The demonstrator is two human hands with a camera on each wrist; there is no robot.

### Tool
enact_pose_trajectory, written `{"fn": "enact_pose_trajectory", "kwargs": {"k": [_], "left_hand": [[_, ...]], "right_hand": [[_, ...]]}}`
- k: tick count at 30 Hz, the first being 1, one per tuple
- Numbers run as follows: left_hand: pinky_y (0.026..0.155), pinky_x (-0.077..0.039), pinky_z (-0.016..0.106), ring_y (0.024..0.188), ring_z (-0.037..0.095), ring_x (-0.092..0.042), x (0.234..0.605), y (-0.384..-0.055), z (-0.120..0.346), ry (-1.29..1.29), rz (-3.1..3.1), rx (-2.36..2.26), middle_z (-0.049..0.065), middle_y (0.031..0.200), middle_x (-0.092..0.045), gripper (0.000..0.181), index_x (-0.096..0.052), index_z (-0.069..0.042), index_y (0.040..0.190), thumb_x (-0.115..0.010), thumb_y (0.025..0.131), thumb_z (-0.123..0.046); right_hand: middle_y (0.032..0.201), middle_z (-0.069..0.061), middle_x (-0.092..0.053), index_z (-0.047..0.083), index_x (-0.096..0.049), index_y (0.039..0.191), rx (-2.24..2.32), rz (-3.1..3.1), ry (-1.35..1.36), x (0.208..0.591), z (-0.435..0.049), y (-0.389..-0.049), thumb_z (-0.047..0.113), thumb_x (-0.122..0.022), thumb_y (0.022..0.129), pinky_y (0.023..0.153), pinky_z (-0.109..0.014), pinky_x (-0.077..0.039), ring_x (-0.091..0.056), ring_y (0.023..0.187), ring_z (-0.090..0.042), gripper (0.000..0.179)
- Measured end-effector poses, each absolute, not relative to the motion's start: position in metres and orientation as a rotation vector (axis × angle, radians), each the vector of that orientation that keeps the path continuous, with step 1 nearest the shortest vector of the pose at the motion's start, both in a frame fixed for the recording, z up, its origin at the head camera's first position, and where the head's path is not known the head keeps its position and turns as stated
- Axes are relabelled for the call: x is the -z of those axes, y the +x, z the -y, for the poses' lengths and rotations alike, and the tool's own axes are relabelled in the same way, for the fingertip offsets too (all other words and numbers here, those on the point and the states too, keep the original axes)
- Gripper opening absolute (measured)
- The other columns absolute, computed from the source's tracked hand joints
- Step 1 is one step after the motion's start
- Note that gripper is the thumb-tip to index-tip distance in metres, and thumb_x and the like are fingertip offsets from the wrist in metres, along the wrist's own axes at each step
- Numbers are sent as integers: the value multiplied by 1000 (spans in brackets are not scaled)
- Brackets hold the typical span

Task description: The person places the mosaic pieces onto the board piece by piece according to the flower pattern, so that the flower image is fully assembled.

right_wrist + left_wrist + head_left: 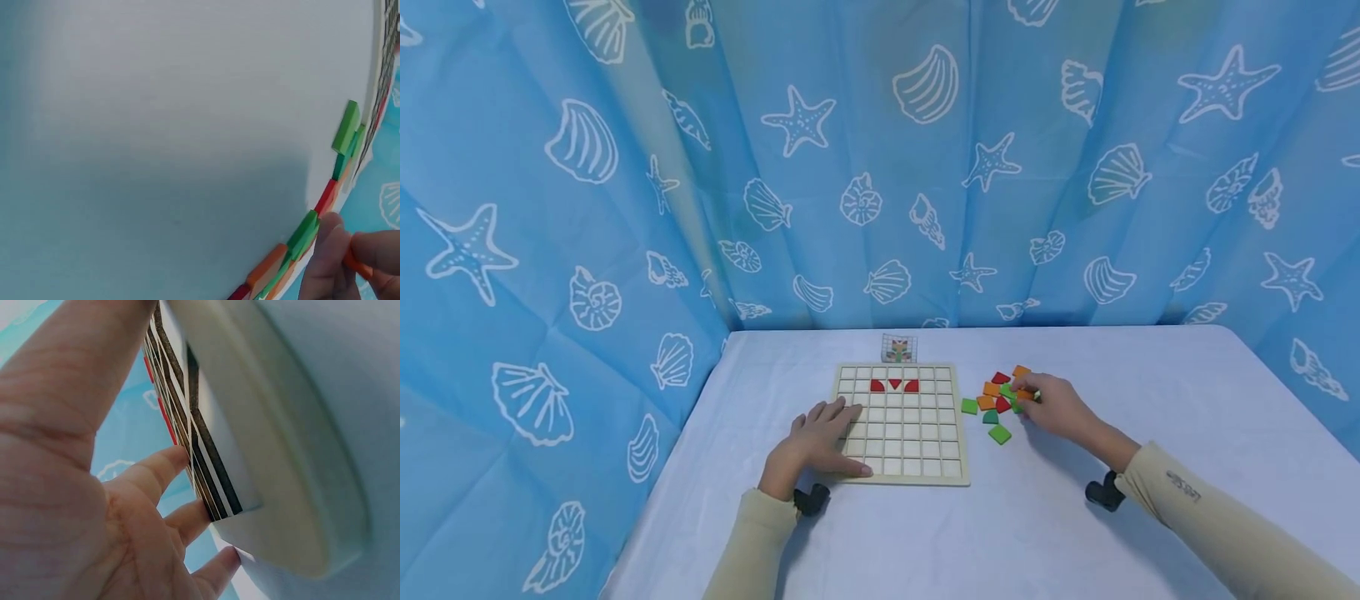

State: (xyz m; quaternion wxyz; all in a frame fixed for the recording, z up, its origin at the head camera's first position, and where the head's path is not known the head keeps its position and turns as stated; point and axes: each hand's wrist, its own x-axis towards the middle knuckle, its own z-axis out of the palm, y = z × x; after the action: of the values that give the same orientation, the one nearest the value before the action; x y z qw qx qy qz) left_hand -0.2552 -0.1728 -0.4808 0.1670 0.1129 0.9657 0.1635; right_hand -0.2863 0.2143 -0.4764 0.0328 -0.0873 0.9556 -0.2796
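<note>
A pale grid board lies on the table with three red tiles set in one of its upper rows. My left hand rests with spread fingers on the board's left side, the thumb at its near left corner. In the left wrist view, fingertips touch the board's frame. Right of the board, my right hand is at a loose pile of tiles. Between its thumb and fingers, in the right wrist view, it pinches an orange tile.
Orange, red and green tiles lie scattered in the pile, with a light green tile nearest me and another green tile beside the board. Behind the board is a small picture card. A blue shell-print curtain borders the white-covered table.
</note>
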Motion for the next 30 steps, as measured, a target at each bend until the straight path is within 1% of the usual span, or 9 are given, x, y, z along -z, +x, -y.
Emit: {"fn": "enact_pose_trajectory", "kwargs": {"k": [5,8,12,18,21,24,30], "left_hand": [[119,-12,65,152,37,-14,481,-256,173,316,-2748,-460,6,166,-20,106,-31,-29,155,-80,68,-65],[120,-12,64,152,37,-14,480,-256,173,309,-2747,-461,6,166,-20,106,-31,-30,155,-80,68,-65],[120,-12,64,152,37,-14,478,-255,173,307,-2744,-466,6,165,-20,105,-31,-29,155,-81,69,-63],[120,-12,64,152,37,-14,477,-254,172,299,-2743,-476,7,165,-21,105,-32,-28,155,-81,69,-62],[120,-12,63,152,36,-14,477,-253,172,297,-2747,-467,6,165,-21,105,-32,-29,155,-81,69,-62],[120,-13,63,152,37,-14,477,-253,172,298,-2744,-460,6,165,-21,105,-31,-29,155,-81,69,-63],[120,-12,63,152,36,-14,478,-254,172,300,-2747,-461,6,165,-21,105,-31,-30,155,-81,69,-63]], "right_hand": [[113,-19,-64,3,-65,122,999,-2842,-238,472,-212,-290,11,-64,94,63,-28,-54,-60,71,-17,29],[111,-18,-64,4,-63,123,1056,-2799,-216,468,-209,-293,13,-64,95,61,-29,-54,-60,71,-20,30],[112,-19,-63,4,-62,125,1087,-2783,-198,462,-203,-295,15,-66,94,64,-29,-56,-62,75,-21,33],[108,-17,-64,3,-60,118,1065,-2832,-231,454,-194,-299,18,-70,92,71,-29,-58,-63,85,-22,32],[110,-15,-65,4,-62,116,1073,-2836,-240,450,-191,-303,18,-68,94,75,-31,-59,-63,90,-24,28],[112,-16,-65,3,-63,118,1092,-2841,-256,445,-188,-306,18,-65,96,78,-33,-59,-63,93,-25,27],[112,-17,-66,3,-64,118,1108,-2875,-297,436,-180,-312,17,-60,99,77,-33,-59,-64,93,-29,24]]}}
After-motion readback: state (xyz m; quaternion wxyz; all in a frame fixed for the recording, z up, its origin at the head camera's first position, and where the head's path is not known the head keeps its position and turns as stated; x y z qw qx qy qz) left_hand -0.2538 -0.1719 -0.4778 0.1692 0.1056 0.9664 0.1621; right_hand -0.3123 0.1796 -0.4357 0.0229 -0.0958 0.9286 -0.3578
